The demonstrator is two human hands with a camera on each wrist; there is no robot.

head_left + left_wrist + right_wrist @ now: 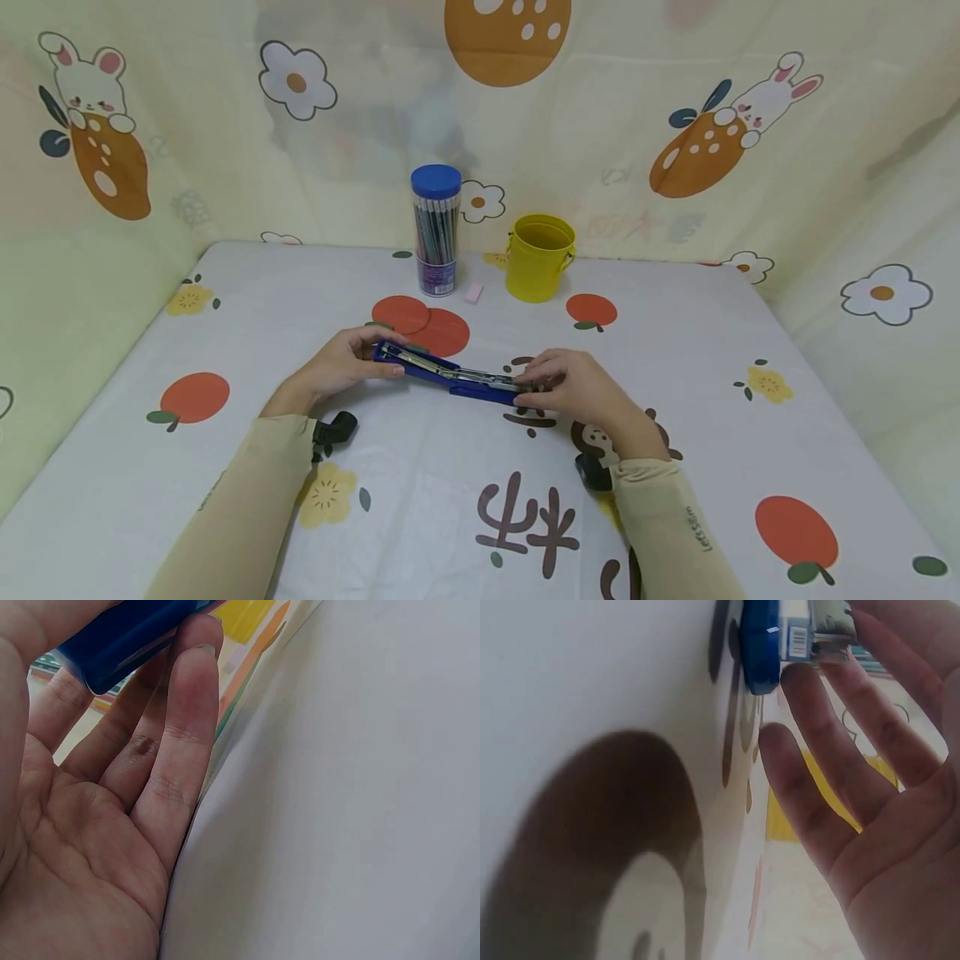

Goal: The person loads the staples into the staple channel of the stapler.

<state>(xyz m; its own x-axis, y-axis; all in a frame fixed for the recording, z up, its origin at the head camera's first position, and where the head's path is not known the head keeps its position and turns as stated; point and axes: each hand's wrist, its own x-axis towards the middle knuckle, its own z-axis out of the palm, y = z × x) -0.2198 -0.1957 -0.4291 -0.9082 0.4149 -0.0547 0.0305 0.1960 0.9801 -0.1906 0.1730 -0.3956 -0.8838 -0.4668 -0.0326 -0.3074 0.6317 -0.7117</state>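
A blue stapler point(450, 379), swung wide open with its metal inside showing, spans the space between both hands in the head view. My left hand point(341, 367) pinches its left end between thumb and fingers. At the right end, the thumb and fingers of my right hand point(573, 385) hold the blue part and the metal rail. In the left wrist view the smooth blue end of the stapler point(127, 641) lies between thumb and fingertips. The right wrist view shows its other blue end point(760, 652), a barcode label point(798, 642) and metal beside the fingers.
Behind the hands stand a clear tub of pencils point(437, 233) with a blue lid and a yellow bucket point(534, 275). A small pink eraser-like block point(474, 292) lies between them. A printed cloth point(420, 508) covers the table, and patterned curtains enclose the back and sides.
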